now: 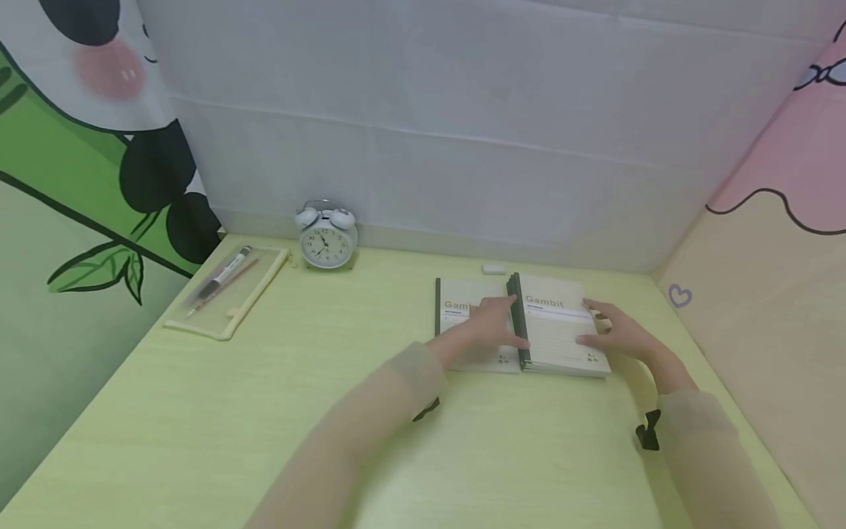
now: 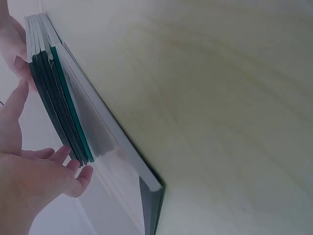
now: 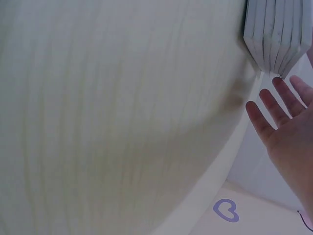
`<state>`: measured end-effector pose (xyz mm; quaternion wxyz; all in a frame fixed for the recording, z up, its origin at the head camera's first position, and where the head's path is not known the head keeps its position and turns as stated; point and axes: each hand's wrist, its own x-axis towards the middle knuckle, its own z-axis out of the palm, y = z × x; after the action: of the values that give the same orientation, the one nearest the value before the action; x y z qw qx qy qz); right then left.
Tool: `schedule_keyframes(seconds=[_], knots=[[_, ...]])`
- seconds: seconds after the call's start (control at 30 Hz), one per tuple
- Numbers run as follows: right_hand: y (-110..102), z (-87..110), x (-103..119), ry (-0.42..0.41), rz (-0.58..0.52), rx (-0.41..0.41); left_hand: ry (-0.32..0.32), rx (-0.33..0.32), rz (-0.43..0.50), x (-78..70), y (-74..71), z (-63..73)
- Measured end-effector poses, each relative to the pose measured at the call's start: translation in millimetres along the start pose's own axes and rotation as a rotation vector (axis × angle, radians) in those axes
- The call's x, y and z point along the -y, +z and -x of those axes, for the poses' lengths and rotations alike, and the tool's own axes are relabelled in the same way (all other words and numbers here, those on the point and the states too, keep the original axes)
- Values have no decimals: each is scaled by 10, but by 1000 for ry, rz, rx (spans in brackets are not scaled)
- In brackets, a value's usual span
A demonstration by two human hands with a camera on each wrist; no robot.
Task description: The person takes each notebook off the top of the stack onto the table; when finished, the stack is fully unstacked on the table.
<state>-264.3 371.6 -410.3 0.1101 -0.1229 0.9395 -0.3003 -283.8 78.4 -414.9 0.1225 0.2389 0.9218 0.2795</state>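
A stack of several notebooks (image 1: 558, 342) with white "Gambit" covers and dark spines stands at the right, its left edge overlapping a single notebook (image 1: 485, 361) in the head view. My left hand (image 1: 492, 323) reaches over that single notebook, thumb and fingers spread along the stack's spine side. In the left wrist view, the fingers of the left hand (image 2: 36, 178) touch the dark spines (image 2: 58, 107). On the opposite side, my right hand (image 1: 624, 334) has its thumb and fingers at the stack's right edge. The right wrist view shows the right hand's fingers (image 3: 283, 105) extended beside the page edges (image 3: 274, 41).
Behind the notebooks lies a small white block (image 1: 493, 270). A white twin-bell alarm clock (image 1: 327, 241) stands at the back left, beside a clear pouch (image 1: 261, 286) with pens in it. Walls border the table (image 1: 317, 382) at the back and right.
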Motion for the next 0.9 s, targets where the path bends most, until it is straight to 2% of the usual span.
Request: schedule_keyframes(seconds=[0.2, 0.47, 0.9], knots=[[0, 10, 12, 10, 6, 7, 7, -15, -7, -26, 56, -37], [-5, 15, 11, 7, 35, -35, 11, -23, -85, -71, 90, -53], [-41, 49, 71, -68, 103, -129, -2, -18, -49, -81, 68, 5]])
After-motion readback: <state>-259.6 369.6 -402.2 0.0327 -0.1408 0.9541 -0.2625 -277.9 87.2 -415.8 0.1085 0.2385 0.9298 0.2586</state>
